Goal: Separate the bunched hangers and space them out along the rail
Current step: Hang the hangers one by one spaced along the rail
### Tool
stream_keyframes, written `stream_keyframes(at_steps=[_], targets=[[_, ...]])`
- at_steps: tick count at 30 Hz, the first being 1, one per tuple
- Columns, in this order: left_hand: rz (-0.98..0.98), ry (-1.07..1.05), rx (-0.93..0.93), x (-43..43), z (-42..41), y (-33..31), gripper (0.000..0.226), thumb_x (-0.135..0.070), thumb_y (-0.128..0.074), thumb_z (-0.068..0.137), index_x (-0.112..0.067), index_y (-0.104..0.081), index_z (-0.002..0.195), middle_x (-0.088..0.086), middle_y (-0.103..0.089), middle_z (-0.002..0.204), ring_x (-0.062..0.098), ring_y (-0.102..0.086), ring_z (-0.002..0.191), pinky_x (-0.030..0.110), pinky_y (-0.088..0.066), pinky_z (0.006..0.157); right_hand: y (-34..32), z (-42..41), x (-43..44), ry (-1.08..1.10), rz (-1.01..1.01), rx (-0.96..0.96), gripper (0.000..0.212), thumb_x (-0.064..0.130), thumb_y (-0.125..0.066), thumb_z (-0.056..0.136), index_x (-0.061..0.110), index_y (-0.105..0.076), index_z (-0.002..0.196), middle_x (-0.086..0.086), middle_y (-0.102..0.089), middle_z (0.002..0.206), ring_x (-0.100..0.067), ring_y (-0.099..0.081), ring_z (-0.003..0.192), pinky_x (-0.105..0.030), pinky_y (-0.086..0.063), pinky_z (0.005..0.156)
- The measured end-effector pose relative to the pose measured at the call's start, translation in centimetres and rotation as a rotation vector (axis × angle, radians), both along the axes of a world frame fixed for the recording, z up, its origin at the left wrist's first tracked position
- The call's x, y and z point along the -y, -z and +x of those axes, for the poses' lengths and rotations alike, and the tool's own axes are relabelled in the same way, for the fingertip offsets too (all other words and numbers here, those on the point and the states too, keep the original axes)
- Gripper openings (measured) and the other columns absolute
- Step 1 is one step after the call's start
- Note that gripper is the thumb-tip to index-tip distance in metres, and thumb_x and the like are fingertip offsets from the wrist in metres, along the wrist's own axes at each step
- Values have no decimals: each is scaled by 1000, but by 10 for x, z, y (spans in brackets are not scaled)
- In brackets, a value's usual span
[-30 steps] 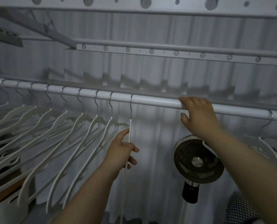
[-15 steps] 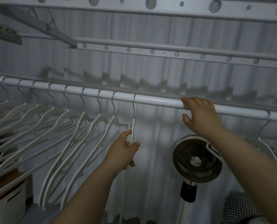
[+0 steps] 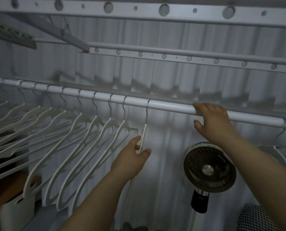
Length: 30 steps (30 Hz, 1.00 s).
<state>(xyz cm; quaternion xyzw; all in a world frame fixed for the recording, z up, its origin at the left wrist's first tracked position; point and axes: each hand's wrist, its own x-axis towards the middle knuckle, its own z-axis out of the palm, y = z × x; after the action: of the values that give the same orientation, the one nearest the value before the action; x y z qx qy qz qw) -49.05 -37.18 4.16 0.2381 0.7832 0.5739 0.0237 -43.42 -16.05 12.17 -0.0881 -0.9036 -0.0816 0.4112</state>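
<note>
A white rail (image 3: 169, 106) runs across the view, sloping down to the right. Several white plastic hangers (image 3: 82, 130) with metal hooks hang along its left half, evenly spaced. The rightmost of that row (image 3: 144, 130) hangs edge-on, a wider gap from its neighbour. My left hand (image 3: 130, 157) pinches it just below the hook, thumb and fingers on either side. My right hand (image 3: 210, 119) rests on the rail to the right, fingers over the top. More hangers (image 3: 272, 147) hang at the far right, partly cut off.
A round fan (image 3: 209, 169) on a black stand sits below my right hand. Perforated drying bars (image 3: 172, 55) run above the rail. White pleated curtain fills the back. A white bin (image 3: 13, 210) stands at lower left, a checkered thing (image 3: 255, 219) at lower right.
The held hanger has slid slightly right along the rail, widening the gap from its neighbour. My left hand's grip loosened to a fingertip pinch. My right hand stayed on the rail.
</note>
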Motion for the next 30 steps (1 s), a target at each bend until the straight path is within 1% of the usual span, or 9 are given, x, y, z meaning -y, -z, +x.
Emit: stream_keyframes(at_steps=[2, 4, 9, 11, 15, 21, 23, 27, 30], targets=[[-178, -71, -133, 6, 4, 0, 63, -41, -48, 89, -28, -21, 144, -2, -29, 150, 20, -39, 132, 35, -34, 107, 0, 0, 1, -7, -13, 5, 50, 12, -61, 82, 5, -48, 130, -19, -56, 125, -37, -48, 118, -43, -25, 107], [-253, -191, -296, 16, 13, -3, 58, -45, -44, 90, -26, -28, 143, -3, -29, 150, 16, -32, 136, 30, -29, 108, -1, 0, 2, -8, -6, -1, 51, 11, -62, 81, 5, -48, 130, -19, -56, 124, -37, -48, 117, -43, -25, 106], [-172, -551, -771, 47, 7, -10, 38, -33, -48, 80, -10, -70, 99, 11, -71, 100, 35, -65, 92, 42, -49, 79, 1, -1, -1, -3, 19, -9, 49, 10, -63, 80, 2, -50, 127, -22, -58, 121, -40, -51, 114, -46, -28, 105], [-285, -588, -726, 54, -2, -12, 31, -25, -55, 82, -10, -67, 106, 12, -70, 104, 36, -64, 94, 41, -49, 79, 1, -2, -2, -3, 44, -21, 49, 13, -63, 79, 1, -52, 125, -23, -60, 118, -41, -53, 110, -48, -31, 103], [-484, -541, -515, 57, -18, -4, 51, -33, -47, 91, -21, -34, 139, 1, -50, 136, 23, -51, 121, 33, -40, 95, 3, -5, -1, 10, 60, -48, 49, 13, -64, 77, -1, -54, 123, -25, -61, 113, -43, -55, 106, -51, -34, 101], [-643, -605, -588, 51, -28, 5, 38, -28, -39, 93, -25, -42, 131, -1, -67, 112, 19, -58, 109, 29, -36, 95, 6, -7, -2, 25, 88, -96, 50, 17, -58, 72, -3, -57, 118, -26, -63, 107, -44, -58, 99, -54, -37, 97], [-664, -589, -567, 49, -28, 6, 35, -23, -39, 94, -25, -47, 128, 0, -67, 112, 19, -59, 107, 27, -38, 89, 6, -7, -2, 28, 93, -101, 53, 20, -54, 69, -3, -57, 117, -26, -64, 106, -44, -59, 98, -54, -38, 96], [-650, -547, -575, 45, -31, 10, 30, -12, -42, 90, -20, -60, 112, 1, -69, 100, 21, -63, 93, 24, -27, 55, 6, -8, 0, 27, 99, -112, 55, 21, -52, 66, -3, -58, 115, -27, -65, 103, -45, -60, 95, -55, -39, 94], [-584, -538, -580, 43, -26, 11, 23, -8, -50, 85, -15, -64, 102, 5, -71, 92, 25, -65, 85, 21, -20, 47, 6, -7, 0, 26, 106, -128, 55, 19, -54, 65, -4, -59, 114, -27, -65, 101, -45, -61, 93, -56, -40, 93]])
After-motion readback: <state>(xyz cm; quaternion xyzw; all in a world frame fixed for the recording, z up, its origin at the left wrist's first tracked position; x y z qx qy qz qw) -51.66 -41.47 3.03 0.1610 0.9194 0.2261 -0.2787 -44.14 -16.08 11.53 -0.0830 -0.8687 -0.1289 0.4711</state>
